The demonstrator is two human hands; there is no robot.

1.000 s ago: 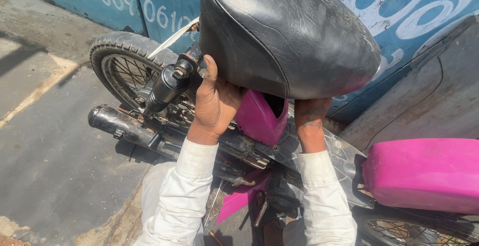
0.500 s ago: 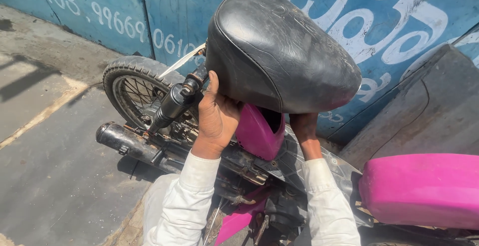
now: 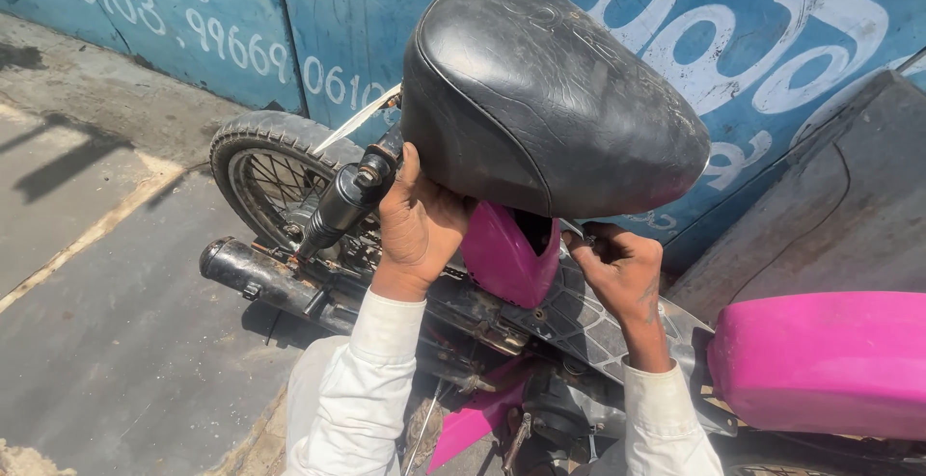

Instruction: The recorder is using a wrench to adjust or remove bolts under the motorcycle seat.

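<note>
The seat (image 3: 550, 90), black and cracked, stood tipped up on end above the pink motorbike, its underside toward the person and its broad top facing the blue painted wall (image 3: 289, 13). It filled the frame from about eleven o'clock to two o'clock.

The left hand (image 3: 417, 225) pressed flat against the seat's lower left edge, fingers curled up and around the rim and thumb spread, so it gripped and propped the seat rather than hung loose. Just at its nine o'clock sat the black shock absorber (image 3: 340, 204), close to the knuckles but apart from them.

The right hand (image 3: 622, 269) was at the seat's five o'clock, under the raised edge, fingers bent inward and pinched together near the rim. Whether it held a small part or only touched the seat's edge could not be told.

Between the two hands showed a pink side panel (image 3: 506, 254), and below it the grey patterned frame plate (image 3: 588, 322). The rear wheel (image 3: 260, 172) lay at nine o'clock, with the dark exhaust pipe (image 3: 260, 278) under it. A pink fuel tank (image 3: 820, 360) sat at four o'clock.

As a judgement, the seat was already lifted off its resting position but not carried clear of the bike; both hands were on it, so it was neither set aside nor seated down.
</note>
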